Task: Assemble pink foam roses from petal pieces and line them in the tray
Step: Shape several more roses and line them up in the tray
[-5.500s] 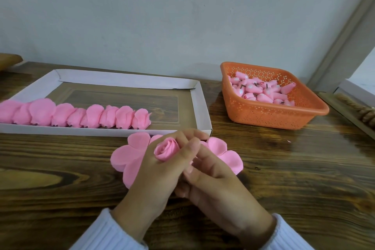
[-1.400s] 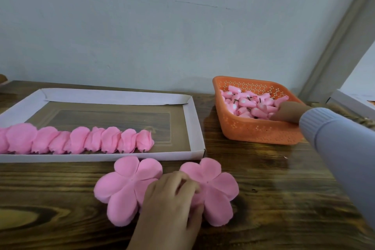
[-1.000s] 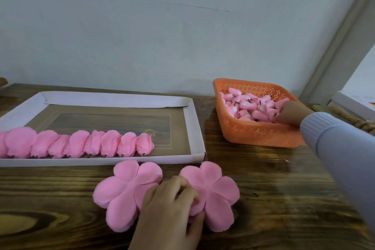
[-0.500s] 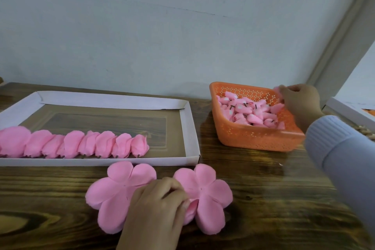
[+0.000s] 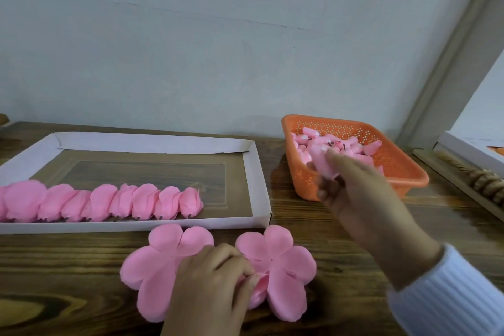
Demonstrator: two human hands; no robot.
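From where I stand, the job looks partway through. A row of finished roses [image 5: 109, 204] lies along the near wall of the white tray [image 5: 260, 177]. The row runs out of sight at the left and stops a little past the middle, so the right end of that line and the whole back half of the tray have no roses in them. The next rose is only in its parts. Two flat pieces lie side by side on the counter [image 5: 354, 294], just in front of the tray: the left petal piece [image 5: 155, 264] and the right petal piece [image 5: 283, 262]. The left hand [image 5: 212, 284] rests over the gap between them, fingers curled, thumb and fingertips pinching a near petal of the right one. The right hand [image 5: 362, 199], blurred, is in the air over the near-left corner of the orange basket [image 5: 406, 172], grasping a small pink bud [image 5: 323, 162] at its fingertips. The basket holds a heap of more buds [image 5: 357, 146]. I'd judge the bud has yet to be wrapped in petals and the flower set at the end of the row; with so many buds left, plenty of roses remain to be made
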